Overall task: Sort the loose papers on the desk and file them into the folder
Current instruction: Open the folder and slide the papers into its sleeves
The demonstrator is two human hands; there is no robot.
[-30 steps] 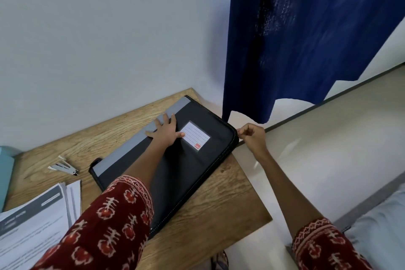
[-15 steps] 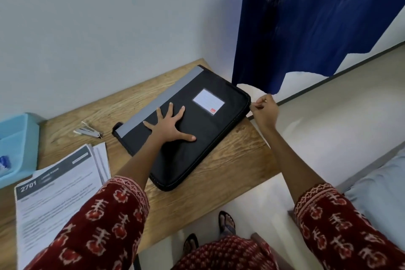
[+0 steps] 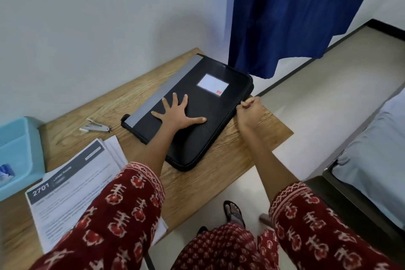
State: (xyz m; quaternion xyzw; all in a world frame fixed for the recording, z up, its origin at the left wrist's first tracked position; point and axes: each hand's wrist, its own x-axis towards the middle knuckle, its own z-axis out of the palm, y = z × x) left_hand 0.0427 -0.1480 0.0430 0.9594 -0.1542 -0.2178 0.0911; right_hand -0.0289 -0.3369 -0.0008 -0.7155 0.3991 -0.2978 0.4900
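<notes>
Risk: folder (image 3: 197,116) overhangs the counter (image 3: 230,160) edge, so a hard zip tug could skid it off. Left hand (image 3: 177,114) lies flat, fingers spread, mid-cover. Right hand (image 3: 249,109) pinches at folder's right edge, prob zip pull. Papers (image 3: 72,184) left of folder, unfiled.

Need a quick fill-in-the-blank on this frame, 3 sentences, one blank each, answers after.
1. The left hand lies flat, fingers spread, on the black ____.
2. The right hand pinches at the folder edge that faces the ____ curtain.
3. The stack of papers lies on the desk between the folder and a light blue ____.

Missing words: folder; blue; tray
</notes>
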